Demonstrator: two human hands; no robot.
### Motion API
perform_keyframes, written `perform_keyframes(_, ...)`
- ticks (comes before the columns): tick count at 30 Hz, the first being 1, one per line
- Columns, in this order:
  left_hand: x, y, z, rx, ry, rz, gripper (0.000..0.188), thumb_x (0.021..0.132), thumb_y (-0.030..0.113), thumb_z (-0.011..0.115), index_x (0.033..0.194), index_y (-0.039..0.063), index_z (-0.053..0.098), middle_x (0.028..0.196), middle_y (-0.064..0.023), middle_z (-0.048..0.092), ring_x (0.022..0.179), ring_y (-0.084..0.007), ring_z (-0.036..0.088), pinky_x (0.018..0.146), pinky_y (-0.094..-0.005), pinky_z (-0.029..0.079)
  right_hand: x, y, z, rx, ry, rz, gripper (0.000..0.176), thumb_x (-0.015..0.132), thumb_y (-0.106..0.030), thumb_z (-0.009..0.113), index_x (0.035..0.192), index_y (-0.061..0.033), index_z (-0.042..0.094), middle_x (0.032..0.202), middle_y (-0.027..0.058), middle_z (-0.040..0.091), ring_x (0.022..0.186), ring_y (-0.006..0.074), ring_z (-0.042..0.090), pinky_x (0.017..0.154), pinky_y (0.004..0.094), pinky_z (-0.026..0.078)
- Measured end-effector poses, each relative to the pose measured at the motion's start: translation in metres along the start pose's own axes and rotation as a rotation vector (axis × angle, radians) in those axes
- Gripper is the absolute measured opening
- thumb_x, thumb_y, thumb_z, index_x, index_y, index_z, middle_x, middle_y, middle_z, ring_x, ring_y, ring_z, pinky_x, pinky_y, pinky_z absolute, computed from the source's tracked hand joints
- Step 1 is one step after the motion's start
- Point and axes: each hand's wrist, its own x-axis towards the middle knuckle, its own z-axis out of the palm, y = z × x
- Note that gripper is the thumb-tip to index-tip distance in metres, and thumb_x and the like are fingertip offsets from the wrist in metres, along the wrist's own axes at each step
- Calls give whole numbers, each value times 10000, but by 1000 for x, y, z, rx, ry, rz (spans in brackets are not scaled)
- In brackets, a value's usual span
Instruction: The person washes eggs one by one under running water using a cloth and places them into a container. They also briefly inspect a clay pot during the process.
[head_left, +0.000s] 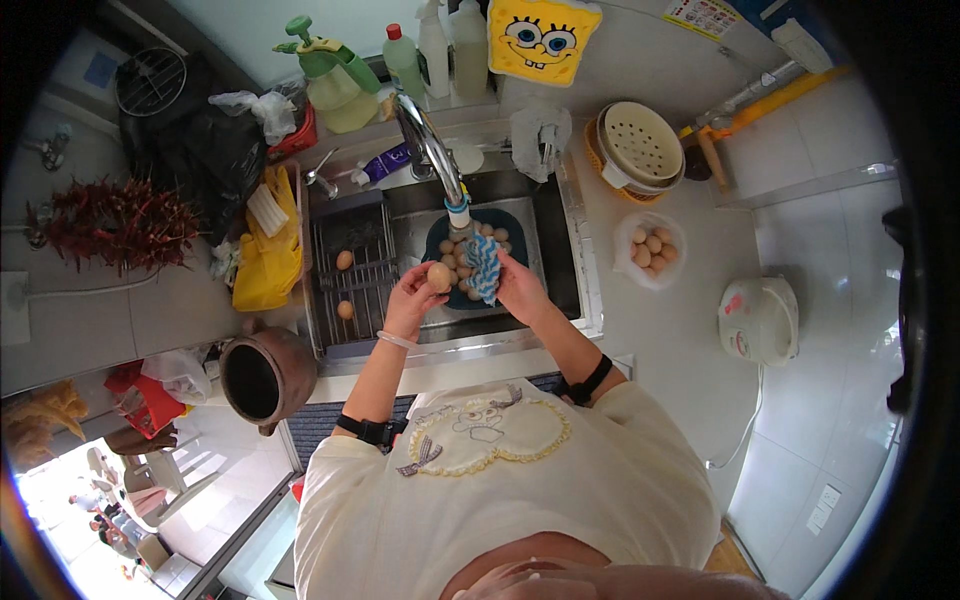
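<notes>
My left hand (411, 301) holds a brown egg (439, 277) between thumb and fingers over the sink. In my right hand (522, 288) is a blue-and-white zigzag-patterned cloth (484, 268), hanging close to the egg. Below both hands, a dark teal basin (517, 223) with several eggs (449, 260) stands in the sink, partly hidden by the cloth and hands. The chrome faucet (433, 139) points down over the basin. On the metal drying rack (367, 281) at the sink's left side lie two eggs (344, 260), apart from each other.
A bag of eggs (649, 250) sits on the counter right of the sink, below stacked colanders (642, 142). A white appliance (758, 321) stands farther right. Yellow rubber gloves (271, 251) and a brown clay pot (268, 375) are left. A spray bottle (337, 90) and other bottles stand behind.
</notes>
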Motion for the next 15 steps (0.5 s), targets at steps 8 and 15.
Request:
perform_keyframes(8, 29, -45, 39, 127, 48, 52, 384, 841, 59, 674, 1201, -20, 570, 1037, -57, 643, 923, -122, 613, 747, -260, 520, -7, 24, 1, -1284, -76, -528, 385, 986, -293, 489, 1289, -70, 565, 1497, 160, 333, 1377, 305, 286, 1134, 381, 199)
perform_keyframes(15, 38, -59, 72, 594, 74, 297, 440, 776, 161, 749, 1139, 4, 556, 902, -72, 675, 784, -132, 609, 723, -288, 508, 2, 28, -2, -1217, 402, -691, 279, 954, -191, 548, 1178, -33, 603, 1148, 177, 567, 1041, 286, 551, 882, 366, 431)
